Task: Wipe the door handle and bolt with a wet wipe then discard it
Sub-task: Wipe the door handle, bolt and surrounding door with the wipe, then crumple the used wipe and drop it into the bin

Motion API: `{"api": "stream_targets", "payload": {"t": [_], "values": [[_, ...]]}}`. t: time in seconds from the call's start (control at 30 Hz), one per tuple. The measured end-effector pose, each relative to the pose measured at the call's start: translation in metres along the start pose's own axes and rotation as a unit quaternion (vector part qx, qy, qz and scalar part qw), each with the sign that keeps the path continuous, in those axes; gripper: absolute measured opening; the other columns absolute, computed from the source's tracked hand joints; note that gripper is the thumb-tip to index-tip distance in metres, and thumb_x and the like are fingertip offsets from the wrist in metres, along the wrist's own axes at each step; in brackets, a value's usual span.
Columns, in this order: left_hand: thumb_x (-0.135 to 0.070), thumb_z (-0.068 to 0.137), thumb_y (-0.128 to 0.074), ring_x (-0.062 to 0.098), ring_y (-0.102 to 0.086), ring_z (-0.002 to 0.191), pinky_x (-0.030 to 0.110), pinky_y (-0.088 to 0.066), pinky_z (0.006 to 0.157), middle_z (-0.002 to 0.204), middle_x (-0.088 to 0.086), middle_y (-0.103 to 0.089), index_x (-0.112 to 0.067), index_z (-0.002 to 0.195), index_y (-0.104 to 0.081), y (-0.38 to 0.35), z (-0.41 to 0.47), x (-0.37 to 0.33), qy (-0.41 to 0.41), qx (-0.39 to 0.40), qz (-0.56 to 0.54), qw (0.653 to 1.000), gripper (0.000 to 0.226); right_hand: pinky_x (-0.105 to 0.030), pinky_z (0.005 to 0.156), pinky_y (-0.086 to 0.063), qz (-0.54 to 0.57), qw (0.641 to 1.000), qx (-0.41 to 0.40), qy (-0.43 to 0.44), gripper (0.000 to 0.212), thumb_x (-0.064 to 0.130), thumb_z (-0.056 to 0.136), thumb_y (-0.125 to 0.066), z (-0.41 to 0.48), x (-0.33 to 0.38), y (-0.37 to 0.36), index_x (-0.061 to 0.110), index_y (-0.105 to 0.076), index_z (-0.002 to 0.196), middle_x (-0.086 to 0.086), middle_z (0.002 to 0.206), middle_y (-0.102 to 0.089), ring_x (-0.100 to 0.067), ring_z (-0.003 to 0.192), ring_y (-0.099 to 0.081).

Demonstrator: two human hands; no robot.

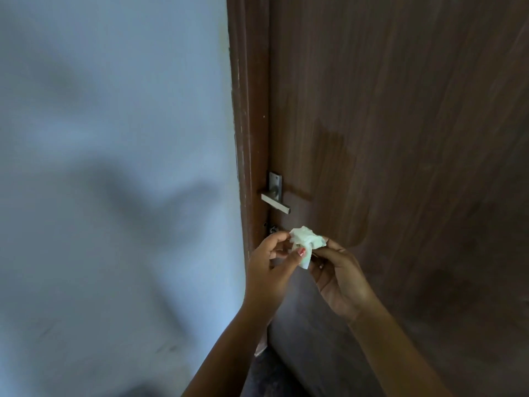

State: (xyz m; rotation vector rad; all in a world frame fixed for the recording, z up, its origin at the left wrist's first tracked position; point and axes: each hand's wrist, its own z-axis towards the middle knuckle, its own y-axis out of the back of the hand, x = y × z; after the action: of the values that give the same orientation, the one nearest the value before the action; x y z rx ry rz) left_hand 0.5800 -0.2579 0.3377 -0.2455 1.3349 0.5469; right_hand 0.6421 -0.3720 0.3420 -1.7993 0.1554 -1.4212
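A crumpled white wet wipe (307, 241) is pinched between both hands just below the door handle. My left hand (272, 267) grips its left side with thumb and fingers. My right hand (340, 277) holds its right side, palm turned up. The silver lever handle (275, 202) on its metal plate sits on the dark brown door (400, 138), a little above the wipe and not touched. A small metal bolt (272, 228) shows at the door's edge, right above my left fingers and partly hidden by them.
The brown door frame (249, 110) runs down the middle. A pale blue wall (114, 138) fills the left side, with shadows of the arms on it. A darker damp-looking patch (332, 179) marks the door to the right of the handle.
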Motion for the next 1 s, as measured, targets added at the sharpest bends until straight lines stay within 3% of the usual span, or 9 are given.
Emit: {"api": "stream_targets", "payload": {"t": [0.13,0.23,0.33,0.5,0.67,0.77,0.9,1.0], "values": [[-0.028,0.083,-0.070,-0.008,-0.060,0.087,-0.001,-0.045,0.067,0.102,-0.010,-0.069,-0.018,0.108,-0.066,0.014,-0.009,0.010,0.009,-0.057,0.033,0.998,0.028,-0.025,0.060,-0.058,0.038,0.998,0.002,-0.054,0.029,0.019,0.081,-0.060,-0.011,-0.013,-0.007,0.000,-0.068,0.102,-0.014,0.093,-0.073,-0.020,0.078,-0.072],[-0.025,0.084,-0.069,-0.017,-0.057,0.083,-0.003,-0.042,0.064,0.092,-0.016,-0.066,-0.021,0.098,-0.066,0.023,-0.018,0.016,0.011,-0.062,0.048,0.997,0.015,-0.020,0.057,-0.057,-0.001,0.998,-0.010,-0.064,0.014,0.007,0.087,-0.057,-0.019,-0.027,-0.012,0.003,-0.070,0.090,-0.012,0.088,-0.074,-0.017,0.076,-0.072],[-0.028,0.085,-0.067,-0.010,-0.060,0.080,0.000,-0.045,0.065,0.093,-0.013,-0.068,-0.020,0.098,-0.067,0.033,-0.030,0.021,0.014,-0.059,0.064,0.996,0.015,-0.019,0.055,-0.056,-0.009,0.997,-0.046,-0.059,0.018,-0.006,0.089,-0.052,-0.029,-0.042,-0.013,0.008,-0.063,0.089,-0.013,0.088,-0.073,-0.016,0.073,-0.072],[-0.030,0.084,-0.068,-0.004,-0.065,0.082,0.004,-0.048,0.065,0.094,-0.008,-0.072,-0.016,0.098,-0.068,0.046,-0.062,0.024,0.019,-0.052,0.031,0.998,0.020,-0.021,0.058,-0.056,-0.025,0.997,-0.065,-0.042,0.026,-0.003,0.089,-0.054,-0.062,-0.060,-0.016,0.013,-0.059,0.108,-0.013,0.089,-0.073,-0.018,0.076,-0.072],[-0.025,0.081,-0.073,0.002,-0.069,0.082,0.021,-0.056,0.073,0.087,-0.011,-0.073,-0.021,0.092,-0.070,0.048,-0.103,0.021,0.052,-0.001,-0.018,0.998,0.012,-0.024,0.064,-0.055,-0.061,0.989,-0.131,-0.007,0.021,0.002,0.091,-0.055,-0.114,-0.077,-0.015,0.015,-0.062,0.106,-0.010,0.091,-0.073,-0.017,0.079,-0.070],[-0.022,0.079,-0.075,-0.003,-0.068,0.079,0.014,-0.055,0.067,0.083,-0.015,-0.072,-0.033,0.085,-0.068,0.042,-0.140,0.025,0.052,0.034,-0.021,0.998,0.014,-0.024,0.071,-0.054,-0.093,0.980,-0.176,0.011,0.014,0.003,0.088,-0.057,-0.155,-0.090,-0.009,0.012,-0.068,0.091,-0.005,0.085,-0.071,-0.013,0.079,-0.066],[-0.021,0.076,-0.076,-0.009,-0.065,0.075,0.010,-0.052,0.061,0.076,-0.020,-0.071,-0.029,0.091,-0.071,0.028,-0.197,0.050,0.085,0.093,0.005,0.992,0.017,-0.032,0.084,-0.053,-0.100,0.952,-0.289,0.026,0.019,-0.002,0.089,-0.055,-0.220,-0.121,0.014,0.007,-0.071,0.083,-0.010,0.085,-0.072,-0.020,0.083,-0.066],[-0.024,0.075,-0.078,-0.006,-0.066,0.071,0.013,-0.052,0.066,0.072,-0.017,-0.072,-0.030,0.088,-0.071,0.012,-0.245,0.071,0.116,0.156,0.029,0.981,0.016,-0.034,0.086,-0.056,-0.099,0.935,-0.339,0.012,0.021,0.001,0.091,-0.055,-0.277,-0.148,0.036,0.006,-0.074,0.084,-0.016,0.092,-0.073,-0.026,0.091,-0.068]]}}
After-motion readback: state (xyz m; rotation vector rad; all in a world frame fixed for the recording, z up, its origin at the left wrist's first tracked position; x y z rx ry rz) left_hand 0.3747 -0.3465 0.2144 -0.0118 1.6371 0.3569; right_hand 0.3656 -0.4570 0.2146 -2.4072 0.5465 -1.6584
